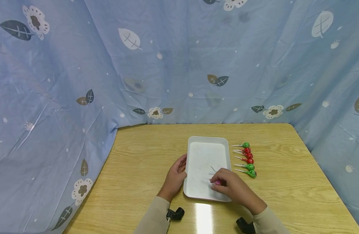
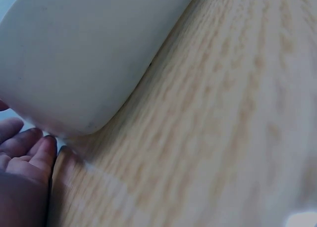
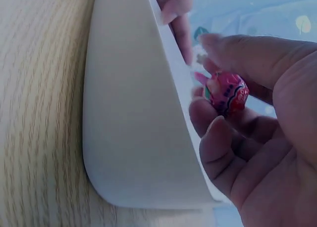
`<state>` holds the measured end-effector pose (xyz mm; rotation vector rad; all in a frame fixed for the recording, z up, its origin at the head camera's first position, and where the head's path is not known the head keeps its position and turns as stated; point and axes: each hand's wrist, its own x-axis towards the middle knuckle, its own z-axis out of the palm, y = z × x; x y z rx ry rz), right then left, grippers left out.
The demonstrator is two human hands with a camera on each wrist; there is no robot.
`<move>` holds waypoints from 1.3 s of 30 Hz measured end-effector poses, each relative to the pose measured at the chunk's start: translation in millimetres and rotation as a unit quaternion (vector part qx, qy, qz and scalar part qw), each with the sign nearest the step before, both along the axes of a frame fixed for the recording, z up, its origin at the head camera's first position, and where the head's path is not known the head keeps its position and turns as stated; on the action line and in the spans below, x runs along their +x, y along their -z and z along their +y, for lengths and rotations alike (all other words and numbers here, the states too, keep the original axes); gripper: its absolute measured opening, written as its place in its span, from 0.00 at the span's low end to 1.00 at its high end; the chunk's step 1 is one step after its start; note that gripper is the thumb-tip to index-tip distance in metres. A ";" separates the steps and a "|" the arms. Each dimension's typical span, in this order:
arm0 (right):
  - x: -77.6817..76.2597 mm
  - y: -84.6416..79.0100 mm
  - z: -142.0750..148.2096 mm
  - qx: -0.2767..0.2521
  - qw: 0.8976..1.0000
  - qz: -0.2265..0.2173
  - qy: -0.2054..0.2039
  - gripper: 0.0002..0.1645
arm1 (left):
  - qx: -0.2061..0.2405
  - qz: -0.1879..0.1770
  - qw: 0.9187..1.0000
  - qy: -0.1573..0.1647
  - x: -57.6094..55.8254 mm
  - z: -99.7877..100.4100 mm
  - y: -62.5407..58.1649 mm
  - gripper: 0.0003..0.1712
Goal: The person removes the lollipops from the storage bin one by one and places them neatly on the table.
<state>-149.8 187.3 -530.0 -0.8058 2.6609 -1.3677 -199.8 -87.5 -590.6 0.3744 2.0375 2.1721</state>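
Right hand [image 1: 232, 186]: fingers pinching a pink-wrapped lollipop [image 3: 229, 94], over the near right part of the white tray [image 1: 207, 151]. Left hand [image 1: 174, 179]: fingers relaxed against the tray's left side. Thin sticks [image 1: 213, 169] in the tray beside the right hand. Six green and red lollipops [image 1: 248, 156] lined up on the tabletop [image 1: 287, 169], just right of the tray.

The place is a small curtained-off tabletop station; whether it stands in a home, an office or a lab cannot be told. Blue cloth [image 1: 173, 65] printed with leaves and flowers hangs behind the wood-grain table [image 1: 144, 152] and along its left and right sides, like a booth. Black wrist-worn devices [image 1: 176, 214] over the table's near part suggest a recording setup.
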 end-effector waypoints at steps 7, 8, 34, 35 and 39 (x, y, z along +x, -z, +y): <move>1.3 -2.8 6.3 0.004 0.998 -0.010 0.067 0.16 | -0.005 0.000 1.000 -0.003 -0.1 -0.6 0.9 0.47; 1.0 -3.5 7.2 0.004 0.997 -0.016 0.079 0.16 | -0.006 0.000 1.000 -0.003 0.0 -0.7 0.7 0.47; 7.5 -2.0 38.2 -0.055 0.971 -0.038 0.230 0.14 | -0.002 0.001 1.000 0.000 0.1 0.2 0.2 0.47; 8.1 -1.9 39.2 -0.056 0.971 -0.038 0.231 0.14 | -0.002 0.000 1.000 0.000 0.2 0.2 -0.1 0.47; 9.9 -1.5 42.9 -0.060 0.969 -0.036 0.236 0.14 | -0.002 -0.001 1.000 -0.002 0.2 0.4 0.0 0.47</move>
